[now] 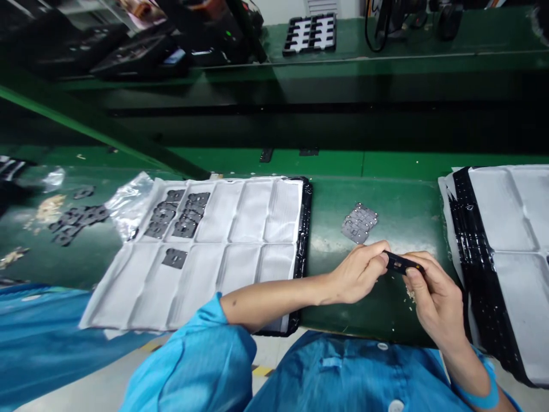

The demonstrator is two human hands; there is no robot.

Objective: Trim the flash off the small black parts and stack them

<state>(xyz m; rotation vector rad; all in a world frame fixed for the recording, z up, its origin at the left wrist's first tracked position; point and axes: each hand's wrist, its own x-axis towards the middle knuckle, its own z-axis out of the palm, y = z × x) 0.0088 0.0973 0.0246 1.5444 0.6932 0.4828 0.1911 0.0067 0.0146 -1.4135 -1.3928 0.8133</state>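
Note:
My left hand (358, 273) and my right hand (433, 294) meet over the green bench, and both pinch a small flat black part (401, 264) between their fingertips. Just beyond the hands lies a small grey pile of flat parts (360, 222). To the left is a black tray (305, 229) covered with a white sheet, with several dark flat parts (180, 214) stacked in its far-left pockets and one single part (174, 258) in a nearer pocket.
A stack of black trays with white sheets (506, 252) stands at the right. Loose dark parts (77, 220) and a clear plastic bag (126, 203) lie at the left. A black compartment tray (309, 34) sits on the far green shelf. Small pale scraps (409, 294) lie under my right hand.

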